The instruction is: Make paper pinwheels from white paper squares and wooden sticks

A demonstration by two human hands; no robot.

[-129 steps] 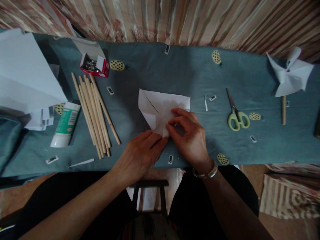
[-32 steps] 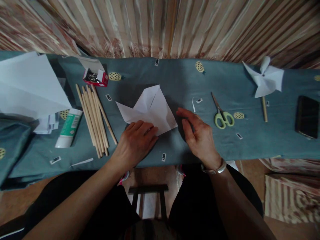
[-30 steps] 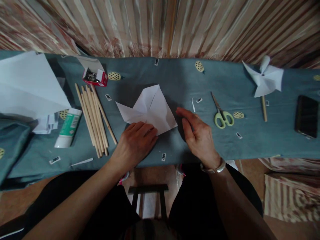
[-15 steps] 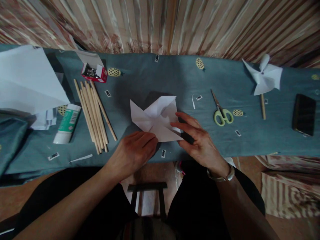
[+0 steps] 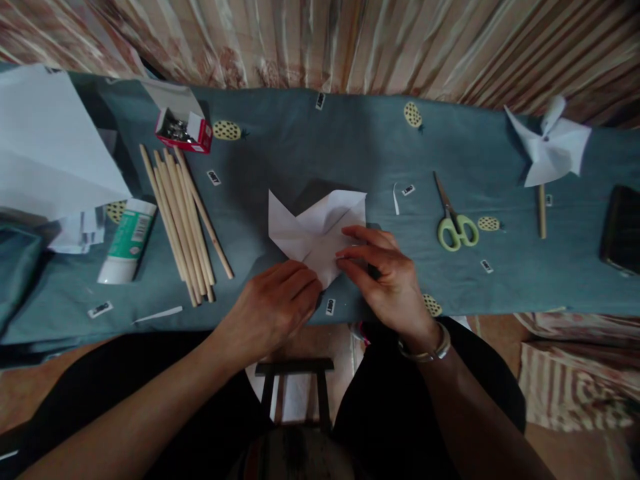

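Note:
A folded white paper pinwheel (image 5: 311, 230) lies in front of me, its blades partly raised. My left hand (image 5: 277, 303) is closed at its lower edge, thumb and fingertips on the paper near the middle. My right hand (image 5: 390, 283), with a metal bracelet at the wrist, pinches the lower right blade between thumb and fingers and bends it inward. The tip of that blade is hidden by the fingers. To the left of my hands lie several thin wooden sticks (image 5: 183, 227).
On the blue-green tablecloth (image 5: 290, 140) are green-handled scissors (image 5: 457, 230), a finished pinwheel on a stick (image 5: 555, 153) and a dark phone (image 5: 623, 230) at right. At left are a glue stick (image 5: 129, 241), an open red box (image 5: 185, 130) of small metal pieces and white paper sheets (image 5: 55, 147).
My right hand has moved left from the blade's outer tip, bending that blade toward the centre. My left hand stays on the paper. The view has shifted slightly.

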